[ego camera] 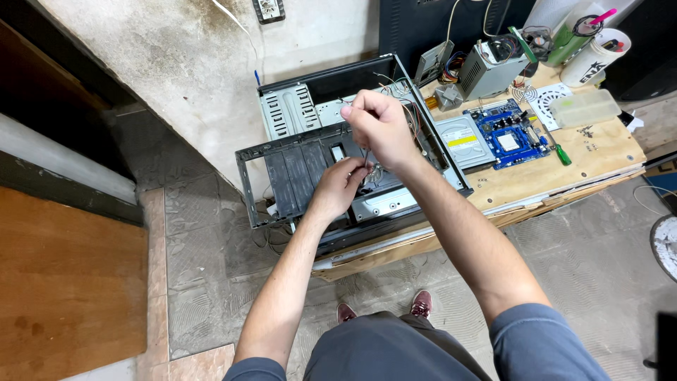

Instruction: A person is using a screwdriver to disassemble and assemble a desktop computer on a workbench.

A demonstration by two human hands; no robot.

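Two hands (pixel 360 152) (tool tip hidden)

Access into the open computer case (pixel 352 141) is from above only; both hands, the left hand (pixel 343 185) and the right hand (pixel 377 127), occupy its middle. Loose wires (pixel 409 106) cross the rear bay. The wooden bench (pixel 599 152) right of the case is crowded: disc drive (pixel 462 141), blue circuit board (pixel 509 132), power supply (pixel 490 70).
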